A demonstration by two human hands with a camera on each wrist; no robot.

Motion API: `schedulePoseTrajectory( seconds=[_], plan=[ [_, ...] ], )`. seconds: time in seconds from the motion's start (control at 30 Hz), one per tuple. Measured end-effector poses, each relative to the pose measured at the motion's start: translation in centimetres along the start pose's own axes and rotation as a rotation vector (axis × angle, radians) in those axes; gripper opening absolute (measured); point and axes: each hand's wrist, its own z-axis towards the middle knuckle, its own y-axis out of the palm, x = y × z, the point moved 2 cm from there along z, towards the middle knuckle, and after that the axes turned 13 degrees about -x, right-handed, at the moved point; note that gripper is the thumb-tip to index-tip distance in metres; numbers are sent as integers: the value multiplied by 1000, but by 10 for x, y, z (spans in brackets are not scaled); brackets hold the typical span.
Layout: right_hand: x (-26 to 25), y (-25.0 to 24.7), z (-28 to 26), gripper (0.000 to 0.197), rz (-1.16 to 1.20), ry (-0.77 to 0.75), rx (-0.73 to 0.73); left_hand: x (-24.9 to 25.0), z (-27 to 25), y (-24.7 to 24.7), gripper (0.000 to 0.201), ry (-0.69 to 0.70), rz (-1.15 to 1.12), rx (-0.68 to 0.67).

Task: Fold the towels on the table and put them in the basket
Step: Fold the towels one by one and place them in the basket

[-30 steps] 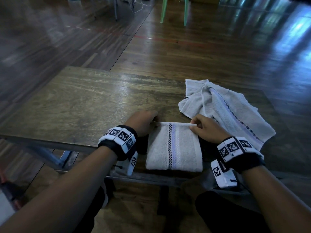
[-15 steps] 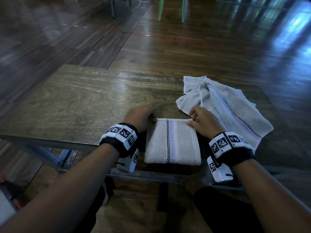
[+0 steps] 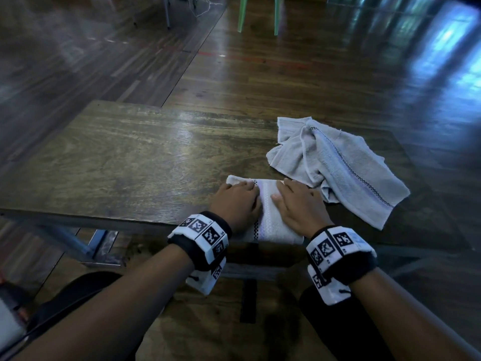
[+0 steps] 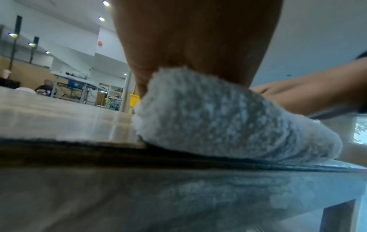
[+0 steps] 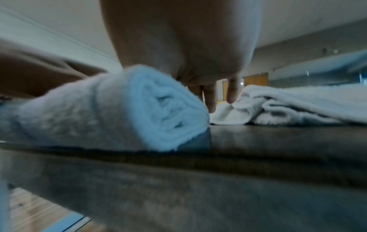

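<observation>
Half a second ago we had our fingers pinching the far edge of the small folded pale-grey terry towel with the checkered stripe [image 3: 268, 220]; now both palms lie flat on top of it. Our left hand [image 3: 238, 204] and right hand [image 3: 299, 207] press side by side, fingers straight, the grip of each wide and holding nothing. The wrist views show the towel as a thick bundle squashed under the heels of our hands, at the near edge of the dark wooden surface [image 3: 125, 157]. We judge this fold finished and being flattened, so the towel is ready to carry to the basket, which no view shows. The second, crumpled pale-grey towel [image 3: 338, 165] lies just beyond our right hand, unfolded.
</observation>
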Motion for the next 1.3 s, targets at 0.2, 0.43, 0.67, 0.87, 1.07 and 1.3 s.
schedulePoseTrajectory(
  seconds=[0.2,0.43,0.67,0.87,1.07,1.3],
  plan=[
    [-4,16,1,62,181,70,-90,-6,1,19,64,-98,-43,-111],
    [4,18,9,61,205,80,-120,-18,6,19,55,-173,-186,-179],
    [17,13,10,55,155,88,-5,-43,1,8,53,-272,-185,-210],
    [28,7,1,55,287,266,-52,-45,-16,-10,40,-376,-237,-98],
    [26,2,-11,46,567,335,-129,-39,-27,-2,37,-388,-534,-215],
    [16,-7,-35,33,962,300,-234,-22,-49,-8,45,-372,-827,-141]
  ],
)
